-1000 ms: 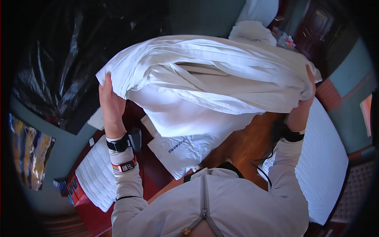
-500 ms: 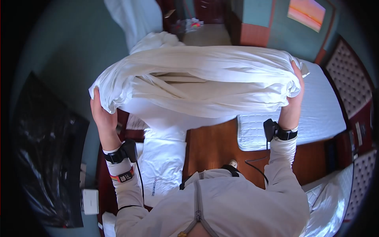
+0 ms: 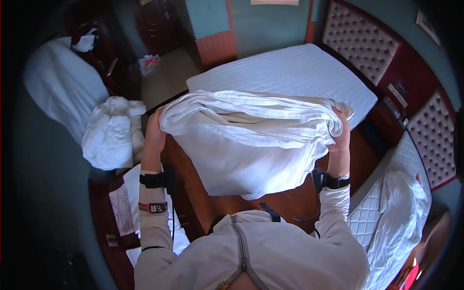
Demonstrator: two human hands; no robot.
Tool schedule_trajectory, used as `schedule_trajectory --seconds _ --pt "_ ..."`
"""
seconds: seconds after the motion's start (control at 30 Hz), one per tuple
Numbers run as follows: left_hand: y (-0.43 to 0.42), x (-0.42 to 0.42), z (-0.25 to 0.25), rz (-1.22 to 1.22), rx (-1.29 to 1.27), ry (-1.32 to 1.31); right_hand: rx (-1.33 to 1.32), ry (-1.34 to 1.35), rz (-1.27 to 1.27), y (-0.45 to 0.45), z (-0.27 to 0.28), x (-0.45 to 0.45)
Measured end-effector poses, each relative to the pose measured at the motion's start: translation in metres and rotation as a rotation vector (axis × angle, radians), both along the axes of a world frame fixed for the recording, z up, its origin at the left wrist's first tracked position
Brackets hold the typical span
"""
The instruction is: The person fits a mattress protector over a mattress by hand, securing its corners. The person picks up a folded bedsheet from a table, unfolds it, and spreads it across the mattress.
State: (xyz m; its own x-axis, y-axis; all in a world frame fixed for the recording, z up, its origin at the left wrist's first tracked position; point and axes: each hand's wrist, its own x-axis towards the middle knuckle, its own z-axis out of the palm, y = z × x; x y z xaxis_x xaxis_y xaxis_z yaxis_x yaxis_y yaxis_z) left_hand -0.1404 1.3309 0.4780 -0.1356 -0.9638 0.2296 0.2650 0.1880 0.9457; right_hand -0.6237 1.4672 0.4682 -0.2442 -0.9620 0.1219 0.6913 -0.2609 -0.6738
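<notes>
A large white bed sheet (image 3: 241, 159) hangs in front of me, its upper part gathered in long folds and its lower part falling loose over the wooden floor. My left hand (image 3: 155, 126) grips the gathered left end, fingers mostly hidden by the cloth. At the right end my right hand (image 3: 342, 126) is closed around the bunched folds, and its fingers are partly covered too. Both arms are stretched forward, roughly level. Behind the sheet lies a bare white mattress (image 3: 285, 72) on a bed.
To the right, a second bed with a quilted mattress (image 3: 365, 220) carries crumpled white fabric (image 3: 401, 208). Tufted headboards (image 3: 360, 41) line that wall. A bulky white duvet (image 3: 108, 137) sits on the left, near a dark red desk (image 3: 104, 217). Wooden floor (image 3: 285, 208) shows below the sheet.
My view has turned to the right, toward the beds. The sheet has come lower and nearer, with its loose part now hanging down; both hands keep their hold.
</notes>
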Motion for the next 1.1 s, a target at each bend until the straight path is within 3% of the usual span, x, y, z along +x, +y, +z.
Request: schedule_trajectory --seconds 0.13,0.2,0.3,0.37,0.43,0.53,0.57,0.6,0.67,0.73,0.77,0.83,0.87,0.9,0.93,1.0,1.03,1.1 --pt "-0.079 -0.069 -0.017 -0.308 0.151 -0.122 -0.074 -0.012 -0.188 -0.009 -0.029 -0.046" --pt "-0.121 -0.111 -0.031 -0.343 0.226 -0.055 -0.363 0.272 -0.293 -0.004 -0.029 -0.051" --pt "-0.172 -0.176 -0.035 -0.481 0.260 0.124 -0.226 0.229 -0.522 -0.009 -0.018 -0.082" --pt "-0.204 -0.206 -0.037 -0.531 0.272 0.279 -0.109 0.055 -0.629 -0.003 0.014 -0.070" --pt "-0.237 -0.221 -0.045 -0.598 0.269 0.330 -0.136 0.126 -0.722 0.011 0.011 -0.067" --pt "-0.284 -0.225 -0.078 -0.708 0.289 0.301 0.123 0.165 -1.052 0.016 -0.013 -0.034" --pt "-0.298 -0.219 -0.095 -0.751 0.301 0.254 0.144 0.265 -1.056 0.022 -0.041 -0.030" --pt "-0.322 -0.211 -0.140 -0.625 -0.005 0.013 0.195 0.256 -0.984 0.022 -0.050 -0.009" --pt "-0.353 -0.194 -0.231 -0.535 -0.236 -0.269 0.408 0.199 -0.835 0.014 -0.075 0.019" --pt "-0.354 -0.168 -0.288 -0.665 0.179 -0.361 0.622 0.164 -0.800 0.010 -0.129 0.050" --pt "-0.354 -0.158 -0.306 -0.731 0.514 -0.399 0.722 0.151 -0.808 0.008 -0.166 0.065" --pt "-0.335 -0.143 -0.335 -0.732 0.631 -0.815 0.991 -0.031 -0.653 0.014 -0.230 0.097" --pt "-0.322 -0.133 -0.348 -0.789 0.677 -0.855 0.917 -0.153 -0.633 0.022 -0.292 0.110" --pt "-0.311 -0.123 -0.359 -0.842 0.724 -0.890 1.011 -0.138 -0.583 0.034 -0.367 0.120" --pt "-0.307 -0.115 -0.373 -0.850 0.745 -1.008 1.259 -0.008 -0.465 0.019 -0.345 0.134" --pt "-0.301 -0.101 -0.397 -0.848 0.778 -1.246 1.468 0.091 -0.284 0.013 -0.398 0.156" --pt "-0.298 -0.102 -0.402 -0.903 0.795 -1.233 1.558 0.121 -0.133 0.001 -0.398 0.163" --pt "-0.290 -0.112 -0.403 -0.999 0.818 -1.217 1.673 0.234 -0.116 -0.015 -0.400 0.169"
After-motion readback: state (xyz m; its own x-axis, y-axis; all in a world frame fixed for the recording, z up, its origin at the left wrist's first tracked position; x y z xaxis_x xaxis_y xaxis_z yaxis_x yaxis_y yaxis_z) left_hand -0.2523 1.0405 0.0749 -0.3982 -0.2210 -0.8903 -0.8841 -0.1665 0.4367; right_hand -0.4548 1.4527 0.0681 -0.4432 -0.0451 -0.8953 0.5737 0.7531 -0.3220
